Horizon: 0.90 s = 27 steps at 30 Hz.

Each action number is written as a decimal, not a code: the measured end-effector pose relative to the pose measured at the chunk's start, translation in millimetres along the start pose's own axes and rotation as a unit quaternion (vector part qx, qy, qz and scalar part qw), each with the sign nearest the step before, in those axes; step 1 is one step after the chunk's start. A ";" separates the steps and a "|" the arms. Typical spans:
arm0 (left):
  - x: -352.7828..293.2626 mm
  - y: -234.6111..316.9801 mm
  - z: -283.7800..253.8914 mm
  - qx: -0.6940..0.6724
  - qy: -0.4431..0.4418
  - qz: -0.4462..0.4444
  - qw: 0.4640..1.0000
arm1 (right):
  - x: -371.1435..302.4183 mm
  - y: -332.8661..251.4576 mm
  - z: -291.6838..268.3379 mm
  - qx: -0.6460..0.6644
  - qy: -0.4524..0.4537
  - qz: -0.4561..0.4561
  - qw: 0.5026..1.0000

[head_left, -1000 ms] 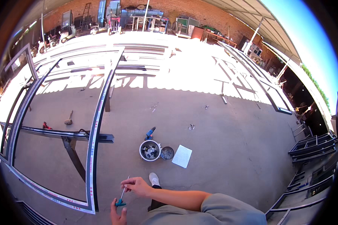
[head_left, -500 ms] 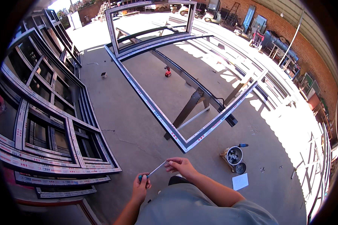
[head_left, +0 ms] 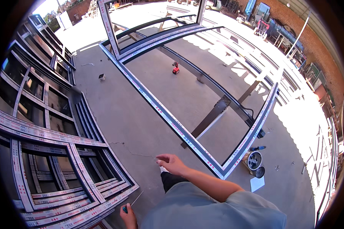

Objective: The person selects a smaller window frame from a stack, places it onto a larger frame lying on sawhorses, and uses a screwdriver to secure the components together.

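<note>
I stand on a grey concrete floor (head_left: 141, 114) in an open yard, part in shade and part in hard sunlight toward my right. My left hand (head_left: 129, 218) is low at the bottom edge, closed around the blue handle of a screwdriver (head_left: 132, 202), its thin shaft slanting up and to the right over the floor. My right hand (head_left: 171, 163) is out in front of me with the fingers loosely spread, holding nothing, hovering above a thin crack in the concrete.

To my left a stack of dark aluminium window frames (head_left: 46, 152) leans in a row — their edges wrapped in pale protective tape. Ahead, a large rectangular frame (head_left: 187, 133) lies flat on metal trestles, its near corner just beside my right forearm. Under its far side stands a red cordless drill (head_left: 176, 68).

By the frame's near corner sit a white bucket (head_left: 254, 160), a small dark lid (head_left: 259, 172) and a sheet of white paper (head_left: 257, 183). A brick wall (head_left: 325, 65) under a roof closes the yard on the right — more frames lie flat in the sun before it.
</note>
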<state>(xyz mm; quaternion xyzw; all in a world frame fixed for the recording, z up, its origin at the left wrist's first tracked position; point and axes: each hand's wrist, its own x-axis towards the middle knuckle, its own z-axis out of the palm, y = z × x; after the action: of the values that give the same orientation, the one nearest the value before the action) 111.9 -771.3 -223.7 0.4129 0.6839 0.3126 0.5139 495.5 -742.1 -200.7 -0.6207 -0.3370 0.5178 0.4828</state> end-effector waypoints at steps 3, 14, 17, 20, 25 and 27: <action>60.2 44.0 16.1 0.062 -0.012 0.010 0.998 | 87.0 -64.5 3.5 -0.053 0.034 -0.011 0.998; 287.7 262.1 51.0 0.127 0.102 0.156 0.974 | 413.0 -309.8 -1.5 -0.180 0.141 -0.264 0.937; 375.6 283.5 47.2 0.119 0.112 0.136 0.977 | 494.7 -360.1 -8.7 -0.222 0.207 -0.316 0.899; 482.2 308.9 55.0 0.117 0.111 0.180 0.970 | 564.9 -410.0 -15.8 -0.244 0.263 -0.352 0.865; 658.7 447.5 105.4 0.060 0.017 0.250 0.966 | 670.4 -482.9 -25.9 -0.238 0.352 -0.334 0.841; 704.1 521.3 121.7 0.063 -0.050 0.239 0.968 | 703.9 -501.2 -26.0 -0.243 0.368 -0.322 0.838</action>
<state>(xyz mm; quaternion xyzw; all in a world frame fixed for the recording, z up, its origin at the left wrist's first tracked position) 263.7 94.6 -126.4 0.6110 0.5573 0.3617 0.4305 728.2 51.5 51.0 -0.7190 -0.4306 -0.0315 0.5446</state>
